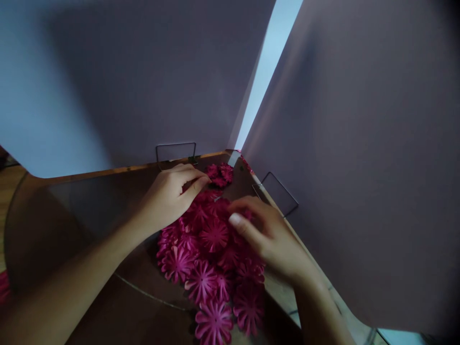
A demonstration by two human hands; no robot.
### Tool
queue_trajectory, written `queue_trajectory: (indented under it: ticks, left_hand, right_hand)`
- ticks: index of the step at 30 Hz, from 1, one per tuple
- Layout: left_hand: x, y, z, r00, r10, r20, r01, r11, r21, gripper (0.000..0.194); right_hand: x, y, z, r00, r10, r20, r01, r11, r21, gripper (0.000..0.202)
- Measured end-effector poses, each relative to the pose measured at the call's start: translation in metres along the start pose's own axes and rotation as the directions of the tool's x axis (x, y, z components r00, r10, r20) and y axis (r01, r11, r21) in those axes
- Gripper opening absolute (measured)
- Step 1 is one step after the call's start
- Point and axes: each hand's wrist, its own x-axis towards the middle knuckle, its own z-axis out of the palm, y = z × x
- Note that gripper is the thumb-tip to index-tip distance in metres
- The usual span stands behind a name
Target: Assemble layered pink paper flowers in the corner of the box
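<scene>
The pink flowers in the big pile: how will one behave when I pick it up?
A flower is probably light, since its petals look thin. They may bend when pinched, being narrow and separate at the tips. Pushing the pile could shift several, because they overlap.

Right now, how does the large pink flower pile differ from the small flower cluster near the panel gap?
Size: the large flower pile holds many flowers; the small flower cluster looks like only a few.
Position: the large flower pile sits nearer the wearer; the small flower cluster lies farther off.
Shape: the large flower pile sprawls; the small flower cluster is compact.
Shared: both are deep pink.
</scene>
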Motion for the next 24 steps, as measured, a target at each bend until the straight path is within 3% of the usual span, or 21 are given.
queue_trajectory:
  ticks: [3, 5, 9, 14, 17, 20, 24]
  left_hand:
    - [0.001, -0.003, 0.003, 1.000, 0.021, 0.007, -0.021, 0.999, 0.039, 0.023]
    - [0.001, -0.005, 0.004, 0.999, 0.032, 0.008, -0.032, 0.998, 0.046, 0.022]
    - [0.001, -0.005, 0.003, 0.999, 0.031, 0.019, -0.032, 0.997, 0.069, 0.023]
    - [0.001, -0.004, 0.002, 0.999, 0.014, 0.044, -0.017, 0.997, 0.076, 0.025]
    - [0.001, -0.006, 0.001, 0.998, 0.011, 0.059, -0.015, 0.997, 0.076, 0.027]
    - [0.001, -0.009, 0.000, 0.998, 0.005, 0.068, -0.011, 0.996, 0.088, 0.027]
    - [0.001, -0.011, -0.001, 0.998, 0.016, 0.056, -0.023, 0.992, 0.127, 0.027]
  right_hand:
    - [-0.002, -0.005, 0.011, 0.994, -0.004, 0.110, 0.036, 0.956, -0.293, 0.026]
    - [-0.002, -0.007, 0.016, 0.993, -0.007, 0.121, 0.045, 0.947, -0.319, 0.025]
    - [-0.004, -0.011, 0.010, 0.991, -0.001, 0.133, -0.001, 1.000, 0.017, 0.009]
    - [-0.008, -0.010, -0.001, 0.998, 0.038, 0.057, -0.058, 0.914, 0.401, 0.002]
    - [-0.008, -0.006, -0.002, 0.987, 0.144, -0.073, -0.091, 0.870, 0.485, 0.009]
    - [-0.005, -0.001, -0.004, 0.940, 0.250, -0.232, -0.099, 0.851, 0.516, 0.014]
    - [0.003, 0.012, -0.012, 0.911, 0.243, -0.335, -0.036, 0.853, 0.520, 0.020]
